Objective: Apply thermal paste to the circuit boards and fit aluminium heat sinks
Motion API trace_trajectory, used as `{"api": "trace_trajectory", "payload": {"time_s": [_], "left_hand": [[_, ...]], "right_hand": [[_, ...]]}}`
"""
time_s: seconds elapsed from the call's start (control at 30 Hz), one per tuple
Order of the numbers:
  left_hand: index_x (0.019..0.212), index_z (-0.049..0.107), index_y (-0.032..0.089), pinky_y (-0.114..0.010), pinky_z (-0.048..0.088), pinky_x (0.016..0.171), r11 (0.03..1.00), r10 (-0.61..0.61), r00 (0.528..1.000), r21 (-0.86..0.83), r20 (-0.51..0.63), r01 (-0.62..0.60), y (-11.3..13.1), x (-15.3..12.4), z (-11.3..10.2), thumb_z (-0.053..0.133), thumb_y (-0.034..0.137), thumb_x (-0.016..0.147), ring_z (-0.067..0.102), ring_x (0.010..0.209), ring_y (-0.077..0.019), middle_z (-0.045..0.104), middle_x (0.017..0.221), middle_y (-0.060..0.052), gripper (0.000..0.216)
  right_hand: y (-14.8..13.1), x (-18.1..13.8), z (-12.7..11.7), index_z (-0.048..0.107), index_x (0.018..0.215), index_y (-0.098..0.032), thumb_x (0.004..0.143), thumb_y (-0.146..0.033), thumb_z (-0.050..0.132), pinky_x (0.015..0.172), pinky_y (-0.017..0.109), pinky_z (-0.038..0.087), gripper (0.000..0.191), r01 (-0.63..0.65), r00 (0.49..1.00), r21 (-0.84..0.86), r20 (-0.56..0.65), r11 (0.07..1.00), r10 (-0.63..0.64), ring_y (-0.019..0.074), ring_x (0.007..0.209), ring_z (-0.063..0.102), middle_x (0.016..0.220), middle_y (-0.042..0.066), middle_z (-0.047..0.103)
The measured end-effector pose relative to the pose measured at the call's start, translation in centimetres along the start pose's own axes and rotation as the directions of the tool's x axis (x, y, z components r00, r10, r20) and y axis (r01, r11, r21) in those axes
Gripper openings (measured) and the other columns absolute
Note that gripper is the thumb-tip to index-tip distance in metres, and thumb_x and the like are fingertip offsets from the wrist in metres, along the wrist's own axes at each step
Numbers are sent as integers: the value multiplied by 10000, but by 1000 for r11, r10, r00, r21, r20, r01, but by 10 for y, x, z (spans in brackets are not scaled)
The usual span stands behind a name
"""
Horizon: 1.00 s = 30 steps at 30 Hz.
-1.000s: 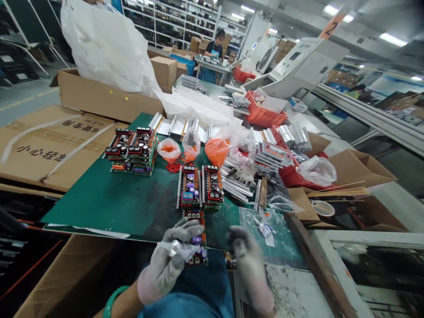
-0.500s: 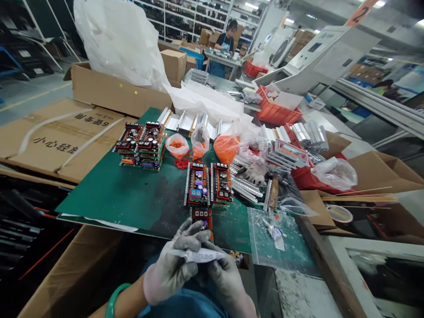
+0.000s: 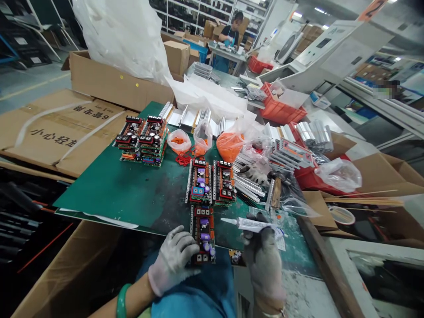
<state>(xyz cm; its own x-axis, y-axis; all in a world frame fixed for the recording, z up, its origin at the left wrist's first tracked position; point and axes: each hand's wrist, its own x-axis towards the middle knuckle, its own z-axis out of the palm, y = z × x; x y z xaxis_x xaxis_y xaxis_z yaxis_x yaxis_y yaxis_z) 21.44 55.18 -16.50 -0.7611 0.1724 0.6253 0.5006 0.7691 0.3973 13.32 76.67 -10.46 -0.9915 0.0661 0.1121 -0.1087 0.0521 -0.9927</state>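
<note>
My right hand (image 3: 264,256), in a grey-white work glove, grips a white tube with a pointed nozzle (image 3: 247,224). It is held nearly level, and the nozzle points left above the mat. Under it and to the left lies a circuit board (image 3: 204,236) with purple capacitors, at the table's front edge. My left hand (image 3: 175,258), also gloved, is beside this board's left edge with fingers bent and thumb apart. Whether its fingertips touch the board I cannot tell. Just behind stand two more board stacks (image 3: 199,183) with metal strips along their sides.
Stacked circuit boards (image 3: 145,141) stand at the green mat's (image 3: 109,194) back left. Bags of orange parts (image 3: 230,145) sit behind the boards. Metal strips (image 3: 248,185) and a clear plastic bag (image 3: 298,251) lie at right. A person (image 3: 232,33) sits farther back.
My hands have separated. The tube has gone right and up in my right hand, while my left hand has let go of it and come down beside the front circuit board.
</note>
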Motion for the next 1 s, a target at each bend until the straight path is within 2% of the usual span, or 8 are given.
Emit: {"api": "trace_trajectory", "payload": {"time_s": [0.13,0.2,0.3,0.37,0.47,0.7,0.9,1.0], "left_hand": [[992,559,219,-406,434,994,998,48,999,-47,-14,-49,1,-7,2,706,437,773,629,896,-201,661,878,-21,342],[1072,559,210,-426,360,1062,999,37,999,-10,11,-37,1,-10,0,701,532,749,606,1032,-239,671,999,-58,478],[1249,507,133,-434,219,1141,995,-16,995,98,97,6,0,-11,-1,640,729,684,482,1243,-304,592,1246,-148,832],[1282,502,124,-406,173,1158,992,-40,994,121,106,27,0,-11,2,613,755,686,467,1265,-297,574,1284,-147,876],[1259,540,175,-379,173,1159,994,-73,997,82,39,69,-1,-14,9,639,692,718,503,1237,-271,605,1255,-111,756],[1235,570,195,-367,170,1160,997,-61,998,39,-9,61,-4,-18,17,649,644,744,517,1226,-261,626,1232,-93,670],[1194,596,195,-359,175,1157,997,-47,998,52,-34,48,-3,-17,18,614,645,771,529,1211,-252,639,1208,-91,617],[1204,585,200,-367,184,1154,997,-44,998,61,-36,46,-3,-16,18,606,648,776,529,1212,-254,641,1206,-92,620]], "right_hand": [[-4,0,18,602,1109,-227,912,-460,547,479,223,469,310,-131,990,183,-37,974,140,129,578,553,866,49,652],[-5,-1,25,597,1085,-221,879,-471,600,467,218,466,324,-173,984,203,-15,964,180,115,552,554,928,62,667],[-5,0,30,595,1068,-206,862,-491,621,470,228,482,352,-191,981,147,53,970,185,111,548,575,1063,103,666],[-6,0,32,600,1061,-195,876,-481,611,502,243,507,341,-147,985,90,101,985,138,119,572,592,1075,115,669],[-7,0,36,599,1075,-201,924,-432,561,548,258,536,279,-43,987,13,156,999,40,129,615,614,1068,103,674],[-10,2,40,579,1111,-248,973,-358,486,572,227,550,199,120,965,-115,246,986,-89,152,752,667,1065,59,676],[-19,10,47,587,1086,-260,972,-363,476,767,280,554,190,265,913,-225,371,938,-169,176,899,668,1017,31,688],[-25,13,52,594,1066,-252,977,-364,453,765,272,546,201,367,869,-254,436,895,-233,175,899,668,1003,31,693]]}}
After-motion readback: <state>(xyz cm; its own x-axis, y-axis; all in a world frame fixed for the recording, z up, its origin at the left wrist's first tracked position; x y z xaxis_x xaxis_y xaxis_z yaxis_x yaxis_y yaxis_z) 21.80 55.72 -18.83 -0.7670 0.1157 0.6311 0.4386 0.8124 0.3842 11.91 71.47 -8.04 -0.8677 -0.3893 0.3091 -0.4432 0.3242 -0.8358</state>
